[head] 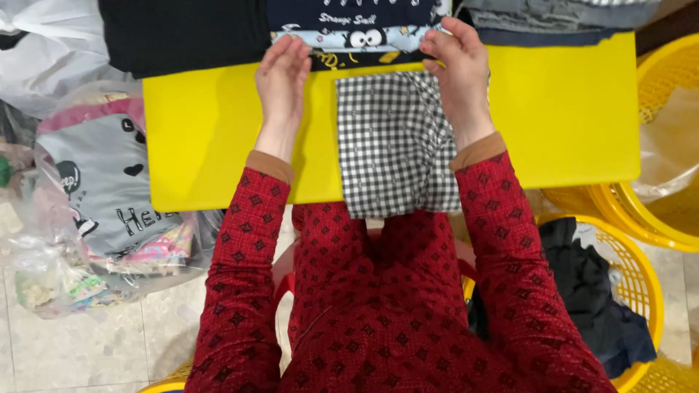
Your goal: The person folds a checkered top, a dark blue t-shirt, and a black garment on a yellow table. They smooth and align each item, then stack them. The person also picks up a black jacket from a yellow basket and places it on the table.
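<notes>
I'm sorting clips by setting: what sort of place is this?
Probably a home laundry or clothes-sorting corner. The hands, left hand and right hand, are at a folded checked cloth on a yellow table, with stacked folded garments behind and yellow baskets of clothes on a tiled floor.

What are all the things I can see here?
Checked cloth: one, black and white, folded on the table's middle, hanging over the near edge.
Table: one, yellow, centre.
Folded clothes: a stack, black, navy and pale blue, far edge.
Grey clothes: a pile, top right.
Plastic bags: several, clear, with clothes inside, left.
Baskets: at least two, yellow, right; the nearer one holds dark cloth.
Left hand: flat on the table.
Right hand: fingers on the checked cloth's far corner.
Sleeves: two, red patterned.
</notes>
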